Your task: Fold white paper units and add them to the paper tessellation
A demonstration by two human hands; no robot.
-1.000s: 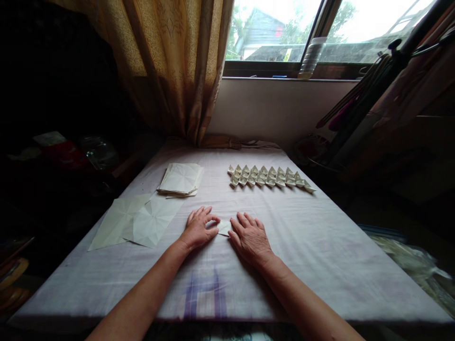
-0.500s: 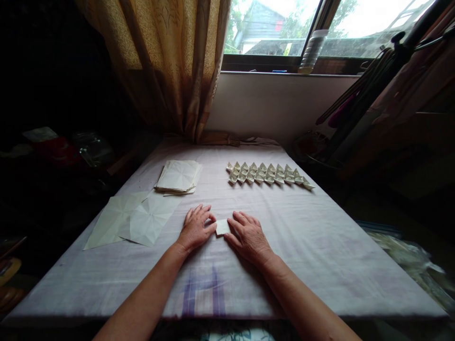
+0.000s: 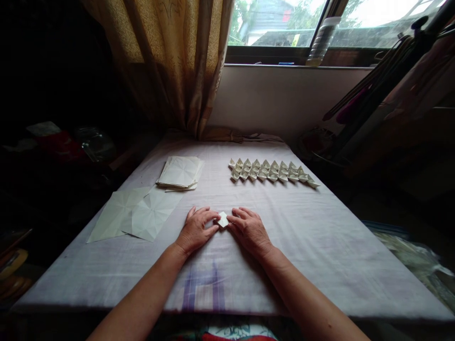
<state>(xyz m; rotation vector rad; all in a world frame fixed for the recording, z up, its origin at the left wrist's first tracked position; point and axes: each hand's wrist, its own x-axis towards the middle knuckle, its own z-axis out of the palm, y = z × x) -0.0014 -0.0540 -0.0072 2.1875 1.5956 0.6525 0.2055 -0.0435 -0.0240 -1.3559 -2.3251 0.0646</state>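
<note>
A small folded piece of white paper (image 3: 222, 219) is held just over the cloth-covered table, between my two hands. My left hand (image 3: 197, 227) pinches its left corner with thumb and forefinger. On the opposite corner my right hand (image 3: 250, 230) grips with thumb and forefinger, the other fingers bent on the cloth. Beyond the hands, to the right, stand two rows of small folded paper boats (image 3: 273, 171). A stack of creased square paper sheets (image 3: 180, 171) lies at the back left, and loose creased sheets (image 3: 153, 215) overlap in front of it.
The table (image 3: 320, 265) wears a pale cloth with purple stripes near its front edge. A gold curtain (image 3: 174, 61) hangs behind it at the left. On the window sill leans a plastic bottle (image 3: 323, 41). Dark clutter, including a jar (image 3: 94, 143), stands at the left side.
The small paper has turned from lying squarely to standing on a corner, like a diamond, and both hands have closed in on it. The whole view has shifted slightly.
</note>
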